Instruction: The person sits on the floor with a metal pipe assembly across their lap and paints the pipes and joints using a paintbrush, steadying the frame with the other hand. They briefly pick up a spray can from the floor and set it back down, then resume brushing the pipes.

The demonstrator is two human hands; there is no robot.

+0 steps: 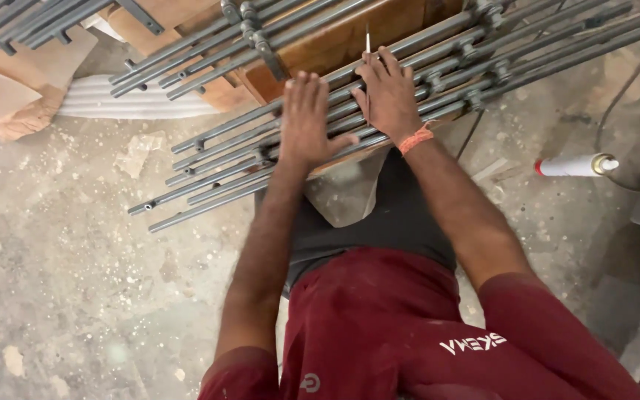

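Head view: left hand (307, 122) is lying flat, fingers spread, pressing down on the metal rod grille (379, 96) resting across the wooden boards (335, 41). Right hand (388, 96) is also spread on the rods w/ a thin white stick (367, 41) poking up betw. its fingers; grip can't be told. Spray can (575, 164) is lying on the floor, well apart. Best keeping palm weight even so the rods aren't shifting.

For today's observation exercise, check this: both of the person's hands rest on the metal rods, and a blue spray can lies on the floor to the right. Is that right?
Not quite. The head view shows the left hand and right hand on the metal rods, but the spray can on the floor is white, not blue.
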